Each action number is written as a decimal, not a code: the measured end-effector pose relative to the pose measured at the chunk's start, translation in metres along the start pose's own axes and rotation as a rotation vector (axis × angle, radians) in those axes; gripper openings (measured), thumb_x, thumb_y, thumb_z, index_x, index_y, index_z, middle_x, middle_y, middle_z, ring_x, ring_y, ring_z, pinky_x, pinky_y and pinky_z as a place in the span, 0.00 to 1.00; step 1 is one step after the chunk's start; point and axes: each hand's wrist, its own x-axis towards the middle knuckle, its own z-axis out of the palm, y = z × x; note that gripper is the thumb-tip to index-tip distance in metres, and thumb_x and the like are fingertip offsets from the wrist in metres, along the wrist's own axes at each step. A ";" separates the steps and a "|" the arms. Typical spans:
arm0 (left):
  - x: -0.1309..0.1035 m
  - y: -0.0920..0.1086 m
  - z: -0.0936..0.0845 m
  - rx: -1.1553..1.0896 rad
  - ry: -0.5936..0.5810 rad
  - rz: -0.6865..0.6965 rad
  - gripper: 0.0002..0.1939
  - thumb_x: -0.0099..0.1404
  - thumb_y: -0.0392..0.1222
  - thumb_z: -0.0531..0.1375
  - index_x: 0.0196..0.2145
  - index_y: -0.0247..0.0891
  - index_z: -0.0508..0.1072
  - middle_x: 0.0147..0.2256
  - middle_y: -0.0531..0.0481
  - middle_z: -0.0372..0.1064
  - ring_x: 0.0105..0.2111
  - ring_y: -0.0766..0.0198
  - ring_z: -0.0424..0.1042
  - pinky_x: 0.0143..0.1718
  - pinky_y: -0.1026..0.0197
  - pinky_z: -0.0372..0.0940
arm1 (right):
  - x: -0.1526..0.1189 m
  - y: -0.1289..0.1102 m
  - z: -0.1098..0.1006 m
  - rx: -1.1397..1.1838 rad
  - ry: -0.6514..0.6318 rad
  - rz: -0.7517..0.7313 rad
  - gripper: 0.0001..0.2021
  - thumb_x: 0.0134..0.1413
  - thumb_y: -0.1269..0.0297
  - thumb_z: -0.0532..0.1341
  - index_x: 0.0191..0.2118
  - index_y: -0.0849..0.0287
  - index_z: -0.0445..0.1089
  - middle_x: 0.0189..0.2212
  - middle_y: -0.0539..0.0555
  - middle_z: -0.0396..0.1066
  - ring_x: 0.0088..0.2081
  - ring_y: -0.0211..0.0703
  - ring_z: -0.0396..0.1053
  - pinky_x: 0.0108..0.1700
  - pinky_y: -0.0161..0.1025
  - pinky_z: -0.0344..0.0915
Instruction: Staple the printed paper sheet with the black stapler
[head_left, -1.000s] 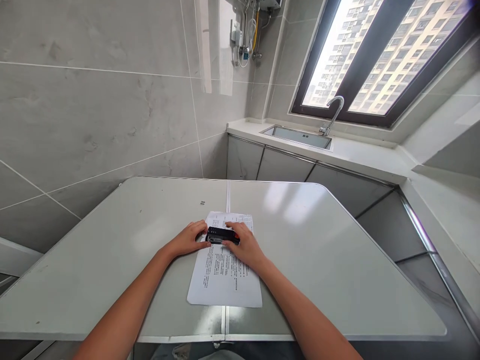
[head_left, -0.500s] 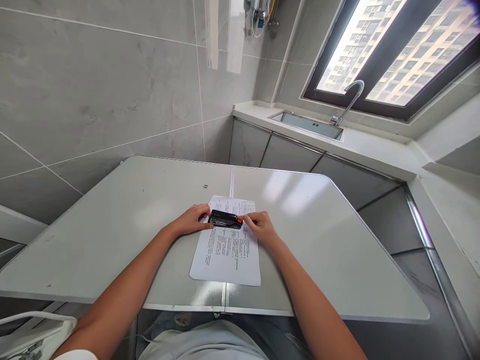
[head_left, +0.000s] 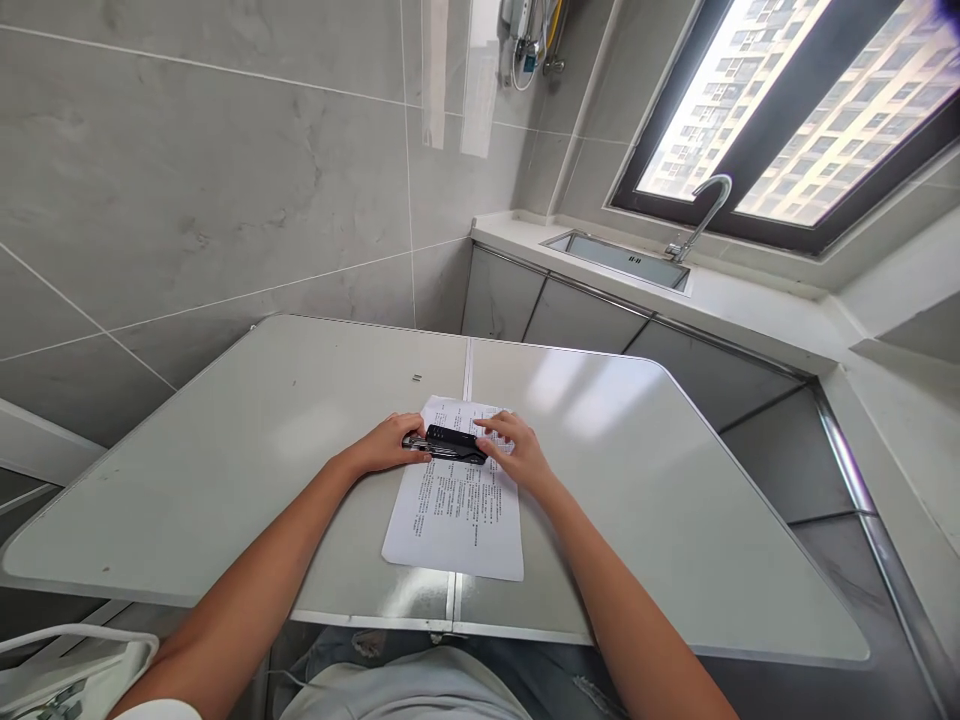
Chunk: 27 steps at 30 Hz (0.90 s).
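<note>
A black stapler (head_left: 454, 438) lies crosswise over a printed sheet of paper (head_left: 457, 525) on the table. Its metal staple tray (head_left: 414, 441) sticks out at the left end. My left hand (head_left: 385, 443) is closed around that end, thumb on the near side and fingers on the far side. At the other end is my right hand (head_left: 516, 452), its fingers curved and apart, the thumb at the stapler's tip. The red part at that tip is hidden now. Two small strips of staples (head_left: 417, 378) rest on the table beyond the paper.
The pale folding table (head_left: 637, 500) has a metal seam down its middle. Behind it stand a counter (head_left: 757, 315) with a sink (head_left: 622, 258) and a faucet (head_left: 705, 210), below a window. A white object (head_left: 112, 670) is beside my left arm.
The staple tray has slid out leftward from the stapler. My right fingers have spread from their pinch on the red tip, while my left hand has shifted slightly. The view has tilted slightly.
</note>
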 end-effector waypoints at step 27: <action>0.009 0.026 0.017 -1.693 0.279 -0.414 0.22 0.77 0.48 0.49 0.53 0.27 0.72 0.55 0.30 0.73 0.58 0.50 0.73 0.59 0.49 0.70 | -0.012 -0.013 0.050 -0.340 -0.022 -0.319 0.20 0.73 0.70 0.51 0.59 0.41 0.73 0.56 0.51 0.76 0.51 0.48 0.71 0.50 0.47 0.63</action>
